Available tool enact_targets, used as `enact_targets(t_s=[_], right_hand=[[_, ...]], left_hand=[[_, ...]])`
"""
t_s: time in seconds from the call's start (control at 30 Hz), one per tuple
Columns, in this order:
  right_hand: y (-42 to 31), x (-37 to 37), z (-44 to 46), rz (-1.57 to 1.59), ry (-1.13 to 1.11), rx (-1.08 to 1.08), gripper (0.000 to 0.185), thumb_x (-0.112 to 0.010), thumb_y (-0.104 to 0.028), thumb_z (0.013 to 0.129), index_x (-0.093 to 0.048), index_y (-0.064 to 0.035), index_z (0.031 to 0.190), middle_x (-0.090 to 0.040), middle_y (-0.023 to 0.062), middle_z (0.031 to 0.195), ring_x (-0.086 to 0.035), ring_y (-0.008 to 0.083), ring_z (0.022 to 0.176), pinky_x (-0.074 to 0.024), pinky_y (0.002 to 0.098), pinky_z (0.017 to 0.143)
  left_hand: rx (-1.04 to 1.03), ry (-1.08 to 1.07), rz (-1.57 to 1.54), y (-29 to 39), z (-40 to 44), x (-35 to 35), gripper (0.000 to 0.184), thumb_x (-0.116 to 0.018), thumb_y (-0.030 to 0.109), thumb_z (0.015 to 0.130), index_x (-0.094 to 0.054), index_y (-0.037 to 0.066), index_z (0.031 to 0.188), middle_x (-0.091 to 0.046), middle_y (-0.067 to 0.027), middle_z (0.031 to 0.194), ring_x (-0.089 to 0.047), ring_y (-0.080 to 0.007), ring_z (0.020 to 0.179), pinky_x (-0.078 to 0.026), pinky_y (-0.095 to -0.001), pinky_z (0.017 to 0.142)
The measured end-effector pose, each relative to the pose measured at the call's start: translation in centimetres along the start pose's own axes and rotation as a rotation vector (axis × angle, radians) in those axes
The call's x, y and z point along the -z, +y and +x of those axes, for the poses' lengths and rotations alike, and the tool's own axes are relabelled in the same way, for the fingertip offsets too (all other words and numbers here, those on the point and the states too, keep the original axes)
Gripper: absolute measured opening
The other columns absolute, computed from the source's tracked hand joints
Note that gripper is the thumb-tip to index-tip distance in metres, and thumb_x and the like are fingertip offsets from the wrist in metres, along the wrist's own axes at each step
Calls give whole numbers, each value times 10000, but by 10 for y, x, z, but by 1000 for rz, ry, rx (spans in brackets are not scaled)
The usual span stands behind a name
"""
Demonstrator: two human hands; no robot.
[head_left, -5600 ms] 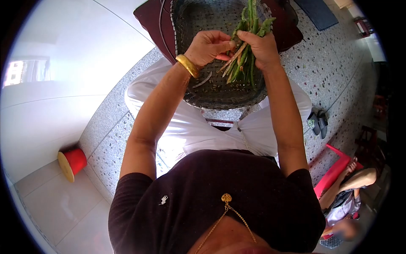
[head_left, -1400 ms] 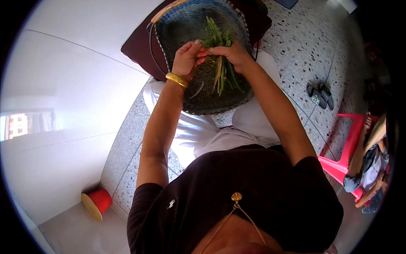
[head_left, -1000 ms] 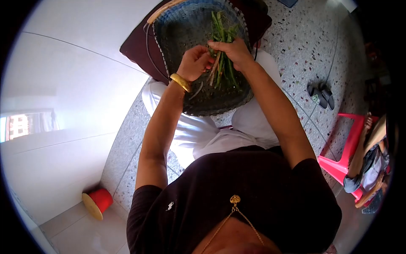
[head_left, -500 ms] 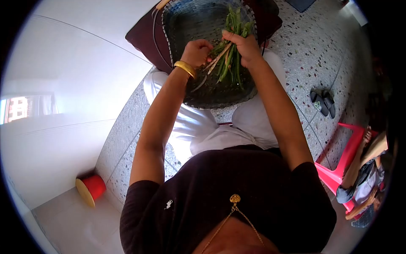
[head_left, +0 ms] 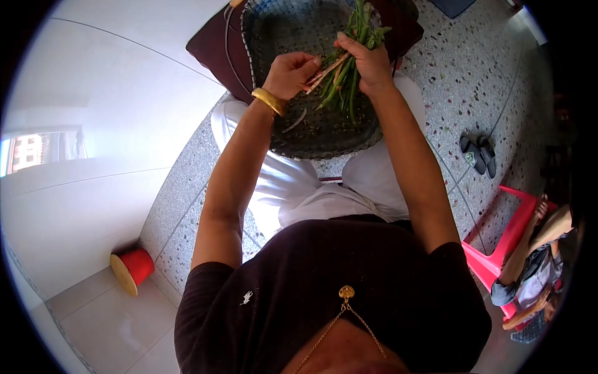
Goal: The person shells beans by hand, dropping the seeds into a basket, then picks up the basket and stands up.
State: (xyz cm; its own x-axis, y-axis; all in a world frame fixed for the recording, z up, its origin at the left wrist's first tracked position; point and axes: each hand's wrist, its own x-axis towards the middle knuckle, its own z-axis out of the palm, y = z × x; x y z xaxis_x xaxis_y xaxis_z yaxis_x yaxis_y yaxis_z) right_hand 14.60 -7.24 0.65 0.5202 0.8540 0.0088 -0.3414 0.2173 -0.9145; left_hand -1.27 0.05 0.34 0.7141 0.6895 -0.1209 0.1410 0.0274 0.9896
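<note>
My right hand point(head_left: 372, 65) is closed around a bunch of green stalks point(head_left: 339, 90) with leafy tips at the top; a few pale brownish stalks are among them. Beside the bunch, my left hand point(head_left: 290, 76), with a gold bangle point(head_left: 269, 101) at the wrist, has its thumb and fingers pinched together near the pale stalks. What lies between those fingertips is too small to make out. Both hands are over a dark woven basket point(head_left: 324, 149) resting at my lap, and small green bits and a thin curved strip point(head_left: 295, 121) lie inside it.
Under the basket is a dark maroon surface point(head_left: 212, 47). A white wall point(head_left: 112, 93) rises on my left, with a red spool-like object point(head_left: 132, 271) near it. Black slippers point(head_left: 478, 156) lie on the speckled floor. Another person point(head_left: 529, 268) is beside a pink plastic chair point(head_left: 507, 230) at right.
My right hand and the bunch have shifted slightly up and to the right. My left fingertips are pinched closer together near the stalks. The other person's arms have moved slightly.
</note>
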Motion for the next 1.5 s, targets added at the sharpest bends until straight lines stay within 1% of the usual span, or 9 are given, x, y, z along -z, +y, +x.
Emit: enact_targets(t_s=[0.23,0.33,0.63,0.73,0.93,1.03,1.13,1.23,1.5], right_hand=[[-4,-1,-2,-68,32,-9,237,-706,-196,737,-623,-23,877,-629,54,834,-569,143,797,-438,312,763],[-4,0,-2,-80,47,-10,243,-708,-207,735,-625,-24,873,-632,49,831,-566,144,803,-424,320,794],[0,1,1,-11,7,42,213,-705,-172,735,-610,-34,868,-627,56,806,-579,138,738,-474,291,662],[-1,-1,-1,13,16,27,235,-712,-197,729,-622,-6,834,-641,75,816,-592,162,729,-460,327,719],[-1,0,-1,14,-9,57,247,-714,-202,728,-617,-13,852,-640,72,820,-586,163,766,-460,344,720],[1,2,2,34,17,104,202,-693,-150,748,-607,-35,890,-626,59,805,-582,142,715,-480,290,640],[5,5,5,-2,49,96,207,-702,-153,740,-610,-36,883,-625,59,811,-580,139,721,-478,290,638],[6,5,4,-102,26,49,222,-719,-156,721,-613,-33,873,-618,55,799,-579,138,706,-475,280,625],[-2,-5,-8,-127,-246,-88,234,-721,-145,684,-618,4,832,-623,89,774,-604,164,666,-493,291,612]], left_hand=[[-18,-52,-107,5,-6,-4,147,-570,60,824,-586,-72,886,-588,-44,656,-531,-72,531,-420,-202,479],[1,-109,-29,2,-4,2,163,-535,17,839,-563,-65,977,-609,-78,763,-597,-117,648,-472,-210,561],[63,-117,-100,0,-4,6,203,-548,63,842,-550,-51,1010,-607,-81,770,-600,-121,639,-487,-218,566],[150,-121,-43,5,-5,0,199,-544,95,854,-547,-35,1004,-604,-73,760,-599,-118,623,-486,-220,544],[33,-110,-37,-7,1,3,160,-561,80,833,-552,-61,907,-596,-74,717,-582,-120,590,-474,-218,515],[22,-14,-112,-8,1,4,172,-573,58,820,-556,-72,932,-599,-84,750,-589,-122,615,-482,-213,526],[-6,-74,-131,-8,1,7,213,-566,92,847,-540,-51,1004,-615,-101,802,-618,-145,672,-517,-234,594],[33,18,-136,8,-6,2,223,-581,90,837,-540,-49,1007,-620,-111,836,-625,-154,707,-530,-244,609],[-1,-18,-298,13,-7,3,223,-610,74,810,-549,-47,987,-617,-111,857,-632,-174,726,-545,-246,625]])
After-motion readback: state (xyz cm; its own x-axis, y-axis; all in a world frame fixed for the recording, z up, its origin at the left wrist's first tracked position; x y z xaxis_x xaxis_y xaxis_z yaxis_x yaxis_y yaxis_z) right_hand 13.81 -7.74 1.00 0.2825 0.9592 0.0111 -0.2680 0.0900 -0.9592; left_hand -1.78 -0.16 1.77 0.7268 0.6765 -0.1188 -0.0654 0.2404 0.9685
